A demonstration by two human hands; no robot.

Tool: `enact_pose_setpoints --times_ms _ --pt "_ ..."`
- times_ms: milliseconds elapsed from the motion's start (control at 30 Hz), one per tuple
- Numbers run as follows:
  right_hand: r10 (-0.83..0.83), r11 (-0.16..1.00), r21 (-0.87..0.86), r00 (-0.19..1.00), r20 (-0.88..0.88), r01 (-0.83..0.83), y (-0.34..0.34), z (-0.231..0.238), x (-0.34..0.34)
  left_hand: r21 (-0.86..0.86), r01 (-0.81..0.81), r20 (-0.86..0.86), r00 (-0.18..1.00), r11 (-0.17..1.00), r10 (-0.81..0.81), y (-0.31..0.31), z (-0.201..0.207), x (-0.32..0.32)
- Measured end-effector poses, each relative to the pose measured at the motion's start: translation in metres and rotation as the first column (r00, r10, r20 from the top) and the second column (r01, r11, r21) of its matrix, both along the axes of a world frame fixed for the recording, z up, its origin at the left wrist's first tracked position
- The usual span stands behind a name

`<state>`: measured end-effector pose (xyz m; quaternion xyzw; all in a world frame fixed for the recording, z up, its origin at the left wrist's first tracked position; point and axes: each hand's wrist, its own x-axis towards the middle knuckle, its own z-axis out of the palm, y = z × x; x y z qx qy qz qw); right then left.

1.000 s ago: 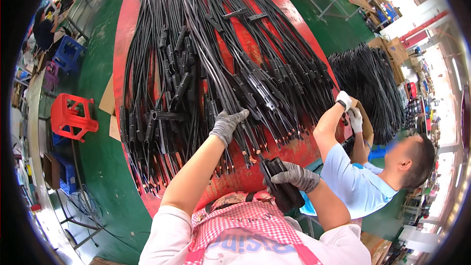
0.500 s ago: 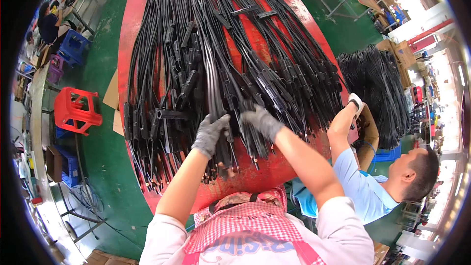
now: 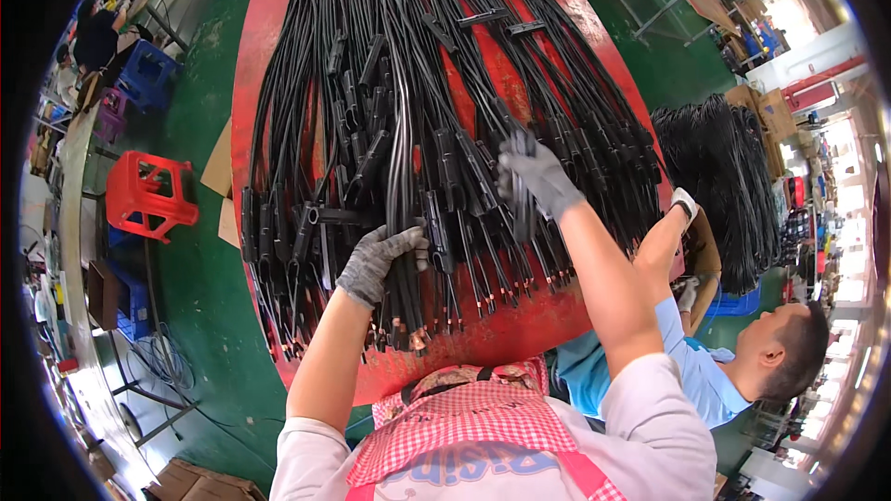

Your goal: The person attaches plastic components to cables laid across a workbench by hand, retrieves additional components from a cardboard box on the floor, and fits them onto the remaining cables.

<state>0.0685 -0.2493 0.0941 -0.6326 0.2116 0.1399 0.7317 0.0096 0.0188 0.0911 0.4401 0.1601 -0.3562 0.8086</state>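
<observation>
1. Leftmost, our left hand (image 3: 379, 267) stays wrapped around a bundle of black cables (image 3: 403, 158), whose ends reach toward the near edge of the red table (image 3: 529, 323).
2. Between our hands, we see black sleeves (image 3: 446, 172) lying near the bundle.
3. Our right hand (image 3: 536, 178) is now farther right and forward than half a second ago, leaving our left alone on the bundle; blur hides whether it grips anything.

Lettering (image 3: 464, 468) on pale shirt (image 3: 654, 436) and checked apron (image 3: 464, 441)
</observation>
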Motion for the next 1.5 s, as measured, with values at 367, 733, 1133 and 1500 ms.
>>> enact_pose_setpoints --times_ms 367,733,1133,1500 --pt "0.279 0.859 0.501 0.917 -0.286 -0.105 -0.014 0.047 -0.234 -0.320 0.032 -0.197 0.975 0.947 -0.099 -0.093 -0.014 0.009" --pt "0.322 0.854 0.486 0.923 -0.210 -0.187 -0.006 0.049 -0.231 -0.221 0.058 -0.166 0.981 0.974 -0.096 -0.108 -0.015 0.010" --pt "0.149 0.988 0.094 0.932 -0.330 -0.125 0.022 0.015 -0.175 0.155 0.183 -0.068 0.982 0.971 -0.174 -0.095 -0.034 0.000" --pt "0.068 0.823 -0.504 0.925 -0.374 -0.264 0.070 -0.025 0.044 0.084 -0.112 0.079 0.991 0.990 0.105 0.007 0.002 -0.005"
